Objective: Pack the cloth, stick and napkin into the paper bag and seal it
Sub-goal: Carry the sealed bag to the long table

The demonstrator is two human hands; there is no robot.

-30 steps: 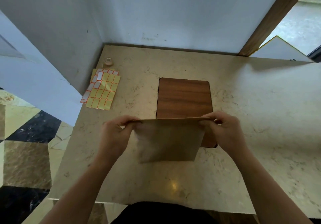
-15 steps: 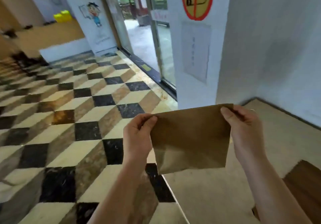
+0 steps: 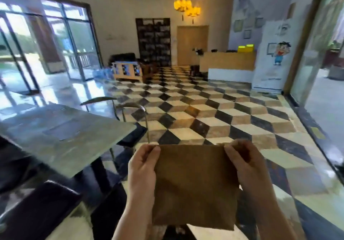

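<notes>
A flat brown paper bag (image 3: 195,185) hangs upright in front of me, low in the middle of the head view. My left hand (image 3: 142,167) pinches its upper left corner and my right hand (image 3: 243,163) pinches its upper right corner. The bag's top edge runs level between the two hands. What is inside the bag is hidden. No cloth, stick or napkin shows.
A stone-topped table (image 3: 61,137) stands to my left with a dark chair (image 3: 128,109) behind it. A checkered tile floor (image 3: 214,113) stretches ahead to a wooden counter (image 3: 229,61). Glass doors (image 3: 316,53) run along the right.
My view has swung away from the work table and wall to the open hall. Both hands kept hold of the bag, which is now lifted off the table and held in the air.
</notes>
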